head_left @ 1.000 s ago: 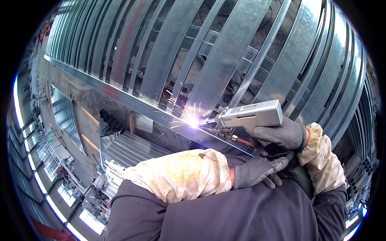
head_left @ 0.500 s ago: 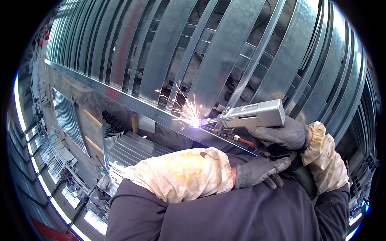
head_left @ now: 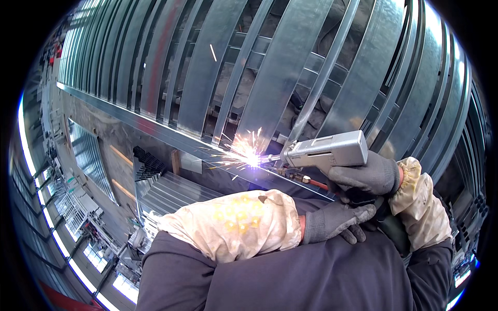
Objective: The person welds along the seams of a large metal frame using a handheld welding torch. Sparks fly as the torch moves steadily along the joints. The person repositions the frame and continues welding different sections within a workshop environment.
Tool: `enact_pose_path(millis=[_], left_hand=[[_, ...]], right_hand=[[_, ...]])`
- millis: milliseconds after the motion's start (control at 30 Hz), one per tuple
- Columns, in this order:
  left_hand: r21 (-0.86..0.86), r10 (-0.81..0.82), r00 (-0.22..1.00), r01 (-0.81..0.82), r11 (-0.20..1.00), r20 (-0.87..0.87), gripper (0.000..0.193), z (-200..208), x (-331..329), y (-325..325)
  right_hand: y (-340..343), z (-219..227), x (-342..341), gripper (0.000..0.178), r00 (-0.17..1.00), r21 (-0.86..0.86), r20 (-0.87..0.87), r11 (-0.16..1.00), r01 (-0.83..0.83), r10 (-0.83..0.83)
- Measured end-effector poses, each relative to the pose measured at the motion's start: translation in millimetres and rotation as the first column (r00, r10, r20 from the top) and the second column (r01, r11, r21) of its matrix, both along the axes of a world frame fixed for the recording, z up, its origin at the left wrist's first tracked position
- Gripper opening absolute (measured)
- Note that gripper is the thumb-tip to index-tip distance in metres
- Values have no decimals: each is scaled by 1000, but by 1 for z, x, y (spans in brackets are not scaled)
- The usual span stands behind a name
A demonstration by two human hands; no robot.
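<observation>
My right hand [head_left: 363, 176], in a grey glove, is closed around the grip of a silver handheld welding gun [head_left: 327, 150]. The gun's nozzle points left to a bright spot with spraying sparks [head_left: 252, 158], at the near edge of a galvanized steel frame [head_left: 176, 139]. Just below, my left hand [head_left: 337, 222], also gloved in grey, lies with curled fingers against the dark part under the grip. What those fingers hold is hidden. A hose with a brass fitting [head_left: 301, 178] runs beneath the gun.
Wide metal slats [head_left: 288, 67] span the frame, with gaps between them. Left of my arm lie a stack of ribbed metal sheets [head_left: 171, 189] and a pile of black profiles [head_left: 148, 163]. Another metal panel [head_left: 88, 155] rests on the floor farther left.
The frame's slats have shifted slightly left in the picture. The spark spray has changed shape, and one spark flies high above the frame. Both hands keep nearly the same pose.
</observation>
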State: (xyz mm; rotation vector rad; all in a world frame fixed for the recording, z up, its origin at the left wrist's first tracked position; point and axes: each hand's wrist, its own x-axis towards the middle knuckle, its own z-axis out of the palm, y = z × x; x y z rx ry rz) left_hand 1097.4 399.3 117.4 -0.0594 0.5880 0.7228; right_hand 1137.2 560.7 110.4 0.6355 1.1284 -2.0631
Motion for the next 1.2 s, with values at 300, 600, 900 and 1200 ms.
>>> enact_pose_path(millis=[300,600,900,1200], left_hand=[[-3,-18,999,19,1000,31,68,-3,6,0],[19,-12,997,10,1000,72,66,-3,10,-1],[15,-46,990,44,999,133,69,-2,11,-2],[58,-80,989,73,996,121,65,4,16,-9]], right_hand=[[2,5,3,44,998,-4,57,1000,-14,14],[-1,11,8,46,999,48,27,999,-21,19],[-4,16,14,45,998,40,57,999,23,-26],[-8,28,22,43,999,77,26,997,29,-31]])
